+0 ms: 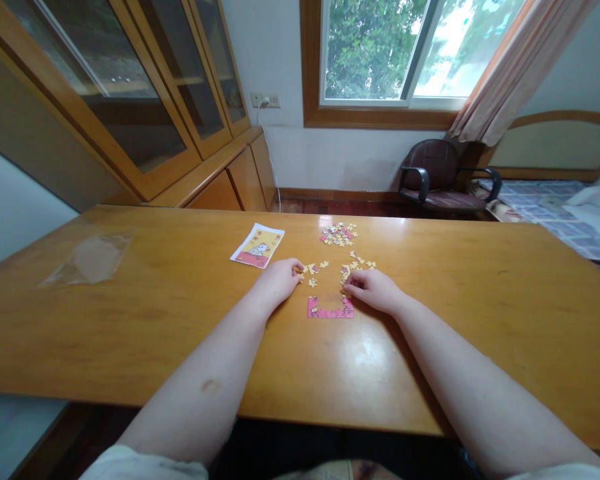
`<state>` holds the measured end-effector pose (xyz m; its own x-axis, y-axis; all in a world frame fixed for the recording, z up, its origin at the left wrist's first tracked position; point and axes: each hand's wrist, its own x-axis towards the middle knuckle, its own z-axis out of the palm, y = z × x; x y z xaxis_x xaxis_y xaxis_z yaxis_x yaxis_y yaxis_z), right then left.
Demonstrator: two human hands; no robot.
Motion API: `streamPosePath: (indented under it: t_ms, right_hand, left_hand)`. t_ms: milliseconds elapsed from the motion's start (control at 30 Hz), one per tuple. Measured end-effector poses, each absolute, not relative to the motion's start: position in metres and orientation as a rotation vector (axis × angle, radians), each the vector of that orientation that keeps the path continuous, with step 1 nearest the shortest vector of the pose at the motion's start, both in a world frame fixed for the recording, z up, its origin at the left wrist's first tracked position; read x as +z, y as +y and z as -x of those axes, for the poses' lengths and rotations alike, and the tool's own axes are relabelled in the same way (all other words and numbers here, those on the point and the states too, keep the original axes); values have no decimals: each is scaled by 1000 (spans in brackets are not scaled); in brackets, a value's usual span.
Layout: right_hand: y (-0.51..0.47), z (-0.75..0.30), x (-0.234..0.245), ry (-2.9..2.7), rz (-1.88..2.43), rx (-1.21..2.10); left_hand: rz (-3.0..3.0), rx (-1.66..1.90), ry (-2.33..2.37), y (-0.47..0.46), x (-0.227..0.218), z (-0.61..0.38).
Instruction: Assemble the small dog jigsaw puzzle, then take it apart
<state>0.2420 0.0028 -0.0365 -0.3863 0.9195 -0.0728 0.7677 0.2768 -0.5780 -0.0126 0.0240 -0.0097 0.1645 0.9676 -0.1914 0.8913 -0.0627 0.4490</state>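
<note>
The left hand is lying knuckles-up on the table, its fingers curling in so that the tips are touching a small yellow puzzle piece; whether it is actually pinching that piece or only resting against it cannot be told. The right hand is lying opposite, fingers bending inward and their tips meeting the upper right end of the pink puzzle section, a U-shaped run of joined border pieces sitting flat between the two hands and nearer the person. Whether this hand is gripping anything is also unclear. Just beyond the fingertips a few loose pieces are lying scattered, some between the hands and some just above the right hand. Farther back on the table a pile of pieces, yellow and pink, is sitting well apart from the hands. Left of that pile a picture card is lying face up at a slant. Far to the left a clear plastic bag is lying flat. Behind the table a dark armchair is standing under the window, and a glass-fronted wooden cabinet is lining the left wall.
</note>
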Motion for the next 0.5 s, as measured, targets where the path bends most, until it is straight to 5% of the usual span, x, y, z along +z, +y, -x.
streamPosePath:
  t_ms: [500]
  right_hand:
    - [3,-242,-37,-2283,1546,756]
  left_hand:
    - [-1780,314,1424,18,-11,6]
